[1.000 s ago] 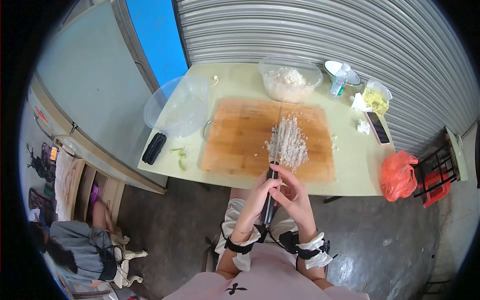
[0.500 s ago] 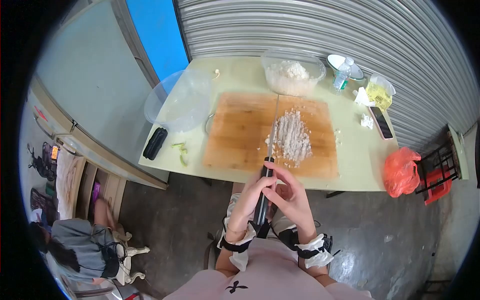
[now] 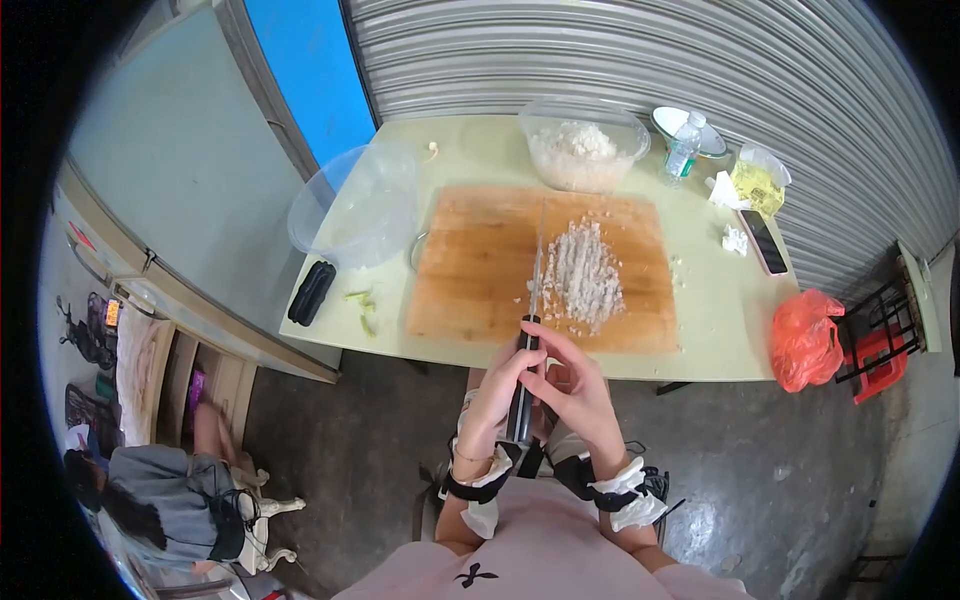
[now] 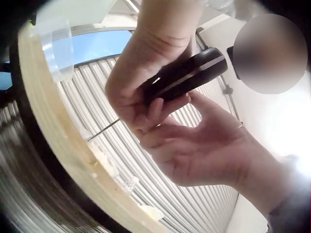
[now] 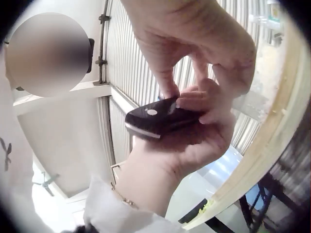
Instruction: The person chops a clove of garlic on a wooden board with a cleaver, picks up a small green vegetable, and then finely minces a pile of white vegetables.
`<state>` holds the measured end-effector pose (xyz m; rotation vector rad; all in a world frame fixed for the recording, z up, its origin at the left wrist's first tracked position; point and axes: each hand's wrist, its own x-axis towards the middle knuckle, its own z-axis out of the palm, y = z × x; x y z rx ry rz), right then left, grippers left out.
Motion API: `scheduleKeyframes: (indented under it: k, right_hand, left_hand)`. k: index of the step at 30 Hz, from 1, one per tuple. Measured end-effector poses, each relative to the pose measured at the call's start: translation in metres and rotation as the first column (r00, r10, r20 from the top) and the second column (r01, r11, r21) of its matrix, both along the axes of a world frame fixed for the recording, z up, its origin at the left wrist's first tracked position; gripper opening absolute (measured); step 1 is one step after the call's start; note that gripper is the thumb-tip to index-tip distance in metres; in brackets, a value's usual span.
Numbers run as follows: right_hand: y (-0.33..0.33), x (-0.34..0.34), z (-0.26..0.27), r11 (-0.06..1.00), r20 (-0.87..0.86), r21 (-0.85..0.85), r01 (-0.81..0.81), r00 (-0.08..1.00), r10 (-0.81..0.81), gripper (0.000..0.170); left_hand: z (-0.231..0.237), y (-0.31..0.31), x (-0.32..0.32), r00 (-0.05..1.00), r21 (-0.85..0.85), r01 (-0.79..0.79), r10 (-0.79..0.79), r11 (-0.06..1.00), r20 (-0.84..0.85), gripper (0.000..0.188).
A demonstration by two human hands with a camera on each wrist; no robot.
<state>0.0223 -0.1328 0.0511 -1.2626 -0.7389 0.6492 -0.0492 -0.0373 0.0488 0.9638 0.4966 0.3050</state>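
Observation:
Both hands are at a knife in front of the chopping board. The left hand wraps its fingers around the black handle, which also shows in the left wrist view. From the other side the right hand bends toward the handle, its thumb and index finger on it and other fingers close to the left hand's. Forward over the wooden chopping board points the thin blade, seen nearly edge-on. Just right of the blade lies a pile of chopped white food, with loose bits around it.
A clear container with white food stands behind the board; a clear round tub is at left. Near it lie a black object and green scraps. At right are a bottle, phone and red bag.
The knife has shifted left, from over the edge of the chopped pile to beside it. Both hands went slightly left with it and keep their hold.

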Motion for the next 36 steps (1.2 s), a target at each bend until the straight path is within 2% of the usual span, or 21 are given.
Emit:
scheduleKeyframes:
  k: [3, 5, 8, 10, 16, 20, 24, 26, 29, 31, 35, 36]
  right_hand:
    - [-0.006, -0.006, 0.006, 1.0, -0.025, -0.013, -0.004, 1.0, 0.004, 0.052]
    - [-0.008, -0.007, 0.012, 1.0, 0.016, -0.026, -0.001, 1.0, 0.001, 0.051]
    - [-0.002, -0.004, 0.001, 0.998, 0.07, -0.031, 0.055, 0.996, -0.053, 0.051]
    - [-0.004, -0.001, 0.001, 0.999, 0.044, -0.016, 0.035, 0.998, -0.034, 0.051]
    - [-0.01, -0.003, 0.006, 0.999, 0.035, 0.003, 0.038, 0.999, -0.038, 0.051]
    - [-0.007, 0.005, -0.008, 1.0, 0.044, 0.001, 0.025, 0.999, -0.025, 0.052]
    - [-0.011, -0.002, 0.006, 1.0, 0.03, -0.014, 0.028, 0.999, -0.028, 0.053]
    - [-0.011, -0.004, 0.008, 0.999, 0.139, -0.006, 0.05, 0.989, -0.048, 0.053]
    - [-0.012, -0.008, 0.022, 0.997, 0.224, -0.044, 0.059, 0.973, -0.048, 0.053]
    - [-0.01, -0.008, 0.02, 0.999, 0.233, -0.027, 0.046, 0.972, -0.039, 0.053]
    - [-0.003, -0.007, 0.014, 1.0, 0.23, 0.017, 0.02, 0.973, -0.023, 0.054]
    - [-0.001, -0.007, 0.01, 0.999, 0.211, 0.028, 0.021, 0.977, -0.026, 0.054]
  left_hand:
    - [0.007, -0.004, -0.005, 1.0, -0.006, 0.023, -0.023, 1.0, 0.003, 0.017]
    - [0.013, -0.006, -0.005, 1.0, -0.002, 0.022, -0.022, 1.0, 0.021, 0.017]
    - [0.01, -0.008, -0.002, 0.999, -0.013, -0.044, 0.044, 0.999, 0.018, 0.016]
    - [0.003, -0.003, 0.003, 1.0, -0.012, -0.006, 0.006, 1.0, -0.019, 0.018]
    - [0.013, -0.009, 0.0, 0.999, 0.018, 0.032, -0.032, 0.999, 0.028, 0.018]
    - [-0.002, -0.008, 0.007, 0.999, 0.03, -0.018, 0.017, 0.999, 0.033, 0.018]
    - [0.012, -0.013, -0.001, 1.0, -0.013, -0.007, 0.007, 1.0, 0.028, 0.016]
    - [0.017, -0.013, -0.004, 0.999, -0.01, -0.004, 0.005, 1.0, 0.043, 0.016]
    - [0.019, -0.013, -0.007, 0.996, -0.019, -0.088, 0.089, 0.996, 0.027, 0.015]
    - [0.016, -0.007, -0.011, 0.994, 0.034, -0.006, 0.002, 0.999, 0.114, 0.016]
    - [0.015, -0.005, -0.009, 0.991, 0.065, -0.063, 0.055, 0.996, 0.124, 0.016]
    - [0.016, -0.003, -0.008, 0.996, 0.04, -0.056, 0.053, 0.998, 0.076, 0.016]
